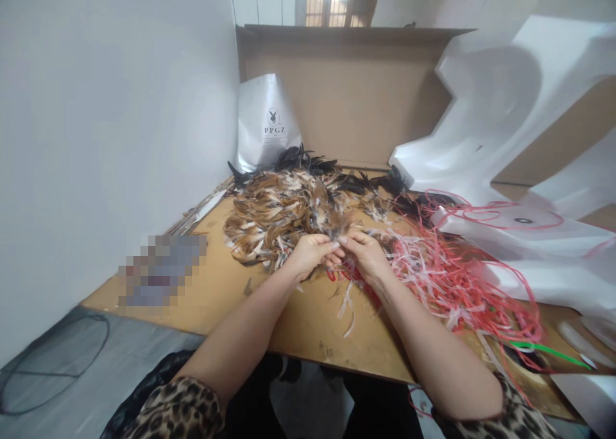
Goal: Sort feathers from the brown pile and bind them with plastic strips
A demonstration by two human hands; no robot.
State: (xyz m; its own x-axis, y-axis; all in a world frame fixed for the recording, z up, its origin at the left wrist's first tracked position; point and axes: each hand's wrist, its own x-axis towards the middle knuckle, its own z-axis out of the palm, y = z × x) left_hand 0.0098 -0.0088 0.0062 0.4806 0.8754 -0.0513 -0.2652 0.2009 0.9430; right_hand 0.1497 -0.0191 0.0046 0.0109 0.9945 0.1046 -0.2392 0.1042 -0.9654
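Observation:
My left hand (312,251) and my right hand (366,254) meet fingertip to fingertip over a wooden board (308,327). Both pinch a small bunch of feathers at the near edge of a big pile of brown, white and black feathers (283,211). Just under and to the right of my hands lies a tangle of red and white plastic strings (447,278). A few pale strips (347,307) lie loose on the board below my hands.
A white bag marked PPGZ (267,124) stands behind the feathers against a cardboard sheet (346,86). White foam packing pieces (505,118) fill the right side. A white wall (110,118) is on the left. A green strip (548,352) lies at the right.

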